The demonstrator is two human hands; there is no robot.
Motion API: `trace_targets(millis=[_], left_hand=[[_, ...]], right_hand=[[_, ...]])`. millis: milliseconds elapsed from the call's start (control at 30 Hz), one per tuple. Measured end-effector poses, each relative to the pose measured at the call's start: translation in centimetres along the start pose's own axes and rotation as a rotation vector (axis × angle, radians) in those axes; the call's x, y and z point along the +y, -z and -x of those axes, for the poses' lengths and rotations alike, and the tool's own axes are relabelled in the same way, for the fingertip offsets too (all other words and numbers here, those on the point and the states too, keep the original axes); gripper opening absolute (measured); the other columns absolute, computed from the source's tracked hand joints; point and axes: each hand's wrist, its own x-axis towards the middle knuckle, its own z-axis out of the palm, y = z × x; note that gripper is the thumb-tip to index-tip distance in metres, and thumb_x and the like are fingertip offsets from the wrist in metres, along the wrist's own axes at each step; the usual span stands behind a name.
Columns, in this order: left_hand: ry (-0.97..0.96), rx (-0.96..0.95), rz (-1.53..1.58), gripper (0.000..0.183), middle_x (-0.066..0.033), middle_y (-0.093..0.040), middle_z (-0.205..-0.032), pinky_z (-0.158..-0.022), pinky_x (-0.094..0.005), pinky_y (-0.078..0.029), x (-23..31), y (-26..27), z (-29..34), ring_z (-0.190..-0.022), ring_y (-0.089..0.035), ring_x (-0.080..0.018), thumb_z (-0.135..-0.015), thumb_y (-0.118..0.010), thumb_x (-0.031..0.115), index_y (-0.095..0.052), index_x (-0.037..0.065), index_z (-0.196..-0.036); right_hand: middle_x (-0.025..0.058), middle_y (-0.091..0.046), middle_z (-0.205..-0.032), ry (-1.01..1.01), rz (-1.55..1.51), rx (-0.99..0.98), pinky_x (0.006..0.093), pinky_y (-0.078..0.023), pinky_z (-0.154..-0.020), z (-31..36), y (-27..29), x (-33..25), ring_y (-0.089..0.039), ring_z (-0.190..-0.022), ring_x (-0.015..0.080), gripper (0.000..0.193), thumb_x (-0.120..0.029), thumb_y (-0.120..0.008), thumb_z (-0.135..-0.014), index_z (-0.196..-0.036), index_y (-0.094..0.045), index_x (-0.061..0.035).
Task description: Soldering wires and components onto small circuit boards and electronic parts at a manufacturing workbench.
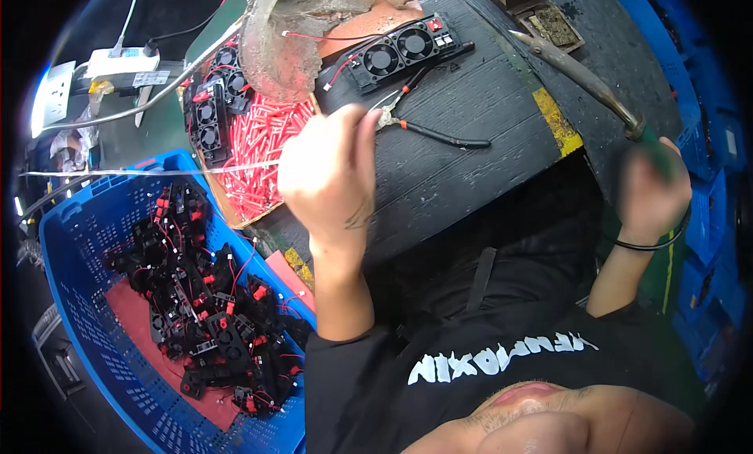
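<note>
My left hand [329,171] is closed with thumb and fingers pinched on a thin silvery solder wire [157,173], which trails off to the left. Its short end pokes out above the fingertips, close to pliers [443,134] with black handles lying on the dark bench. Beyond the pliers rests a black unit with twin fans [400,52], a red connector and red-black leads. Over at the right, my right hand [657,193] is wrapped around the green handle of a soldering iron [580,77]. The iron's pointed tip reaches up and left, apart from the fan unit.
A box of red-sleeved small parts [263,148] sits left of my left hand, with more fan units [210,124] beside it. Below stands a blue basket [94,352] heaped with fan units. White power strips [59,101] lie far left; blue crates [710,218] line the right.
</note>
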Motion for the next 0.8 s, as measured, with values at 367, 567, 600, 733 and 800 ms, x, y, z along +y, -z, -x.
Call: trace_targets(millis=[367, 567, 600, 733, 800], left_hand=[[-0.185, 0.116, 0.100, 0.008, -0.0057, -0.060, -0.077, -0.069, -0.0352, -0.042, 0.7, -6.4, -3.5, -0.070, -0.061, -0.0237, -0.086, -0.067, 0.012, -0.060, 0.009, -0.085], [-0.256, 0.148, 0.062, 0.004, -0.0038, -0.060, -0.076, -0.069, -0.0342, -0.042, 0.7, -7.3, -3.7, -0.069, -0.060, -0.0202, -0.083, -0.063, 0.011, -0.060, 0.009, -0.085], [-0.254, 0.147, 0.064, 0.004, -0.0038, -0.060, -0.076, -0.069, -0.0342, -0.042, 0.8, -7.4, -3.7, -0.069, -0.060, -0.0202, -0.083, -0.063, 0.011, -0.060, 0.009, -0.085], [-0.251, 0.139, 0.008, 0.003, -0.0039, -0.058, -0.075, -0.068, -0.0330, -0.042, 1.2, -7.5, -3.5, -0.068, -0.059, -0.0191, -0.081, -0.060, 0.009, -0.058, 0.009, -0.083], [-0.261, 0.151, -0.006, 0.003, -0.0041, -0.057, -0.074, -0.067, -0.0328, -0.042, 1.6, -7.2, -2.9, -0.067, -0.058, -0.0192, -0.081, -0.059, 0.009, -0.058, 0.009, -0.083]], right_hand=[[0.0221, -0.068, -0.088, 0.040, 0.070, -0.069, 0.0293, -0.048, -0.051, -1.6, -3.4, 1.0, -0.062, -0.064, 0.0222, 0.051, -0.041, -0.040, -0.098, -0.120, -0.061, 0.0007], [0.0216, -0.066, -0.091, 0.027, 0.116, -0.107, 0.0263, -0.046, -0.049, -2.0, -4.2, 1.8, -0.061, -0.066, 0.0214, 0.048, -0.037, -0.041, -0.098, -0.121, -0.062, -0.0002], [0.0216, -0.066, -0.091, 0.026, 0.119, -0.106, 0.0263, -0.046, -0.049, -2.1, -4.2, 1.9, -0.061, -0.066, 0.0214, 0.048, -0.037, -0.041, -0.098, -0.121, -0.062, -0.0002], [0.0218, -0.066, -0.091, 0.008, 0.127, -0.116, 0.0263, -0.046, -0.050, -2.4, -4.2, 2.0, -0.061, -0.066, 0.0211, 0.048, -0.037, -0.041, -0.098, -0.121, -0.062, -0.0003], [0.0217, -0.066, -0.091, 0.010, 0.125, -0.099, 0.0264, -0.046, -0.050, -2.4, -4.2, 1.9, -0.061, -0.065, 0.0210, 0.048, -0.037, -0.041, -0.099, -0.121, -0.062, -0.0004]])
